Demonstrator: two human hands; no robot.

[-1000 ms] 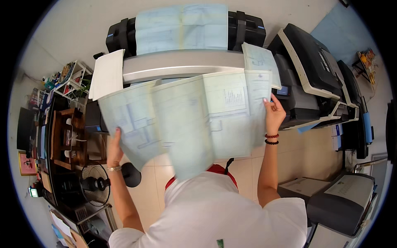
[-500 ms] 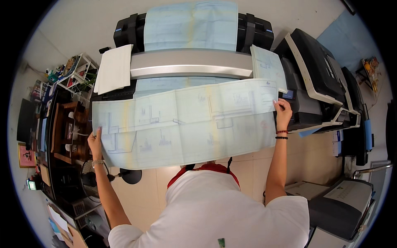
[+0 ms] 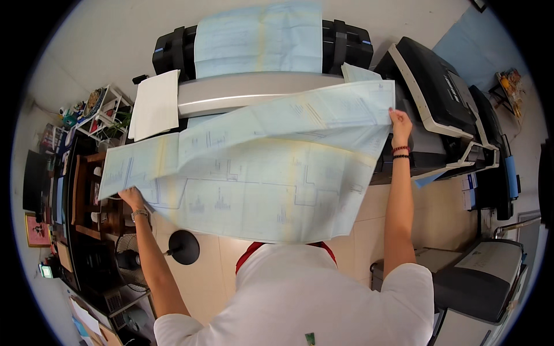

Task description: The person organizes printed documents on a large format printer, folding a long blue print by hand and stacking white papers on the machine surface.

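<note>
Between my hands hangs a large pale blue drawing sheet (image 3: 248,193) with line plans, yellowed creases and a fold running across it. My left hand (image 3: 133,198) is closed on its left edge, low down. Higher up, my right hand (image 3: 400,126) pinches the right edge, so the sheet slants upward to the right. Behind it stands a wide-format scanner (image 3: 231,93) with a silver front bar, partly covered by the sheet. Another blue drawing (image 3: 259,40) lies over the machine's back. A white folded paper stack (image 3: 156,104) rests on its left end, a folded drawing (image 3: 359,72) on its right.
A black and white copier (image 3: 433,86) stands close at the right, with another printer (image 3: 476,277) nearer me. To the left are a wooden chair (image 3: 89,190), a shelf with plants (image 3: 109,115) and a fan (image 3: 130,259). A round black base (image 3: 184,247) is on the floor.
My right hand has risen and my left hand has moved down and slightly left. The sheet has tilted, bulging open along its fold, and now covers more of the scanner's right side.
</note>
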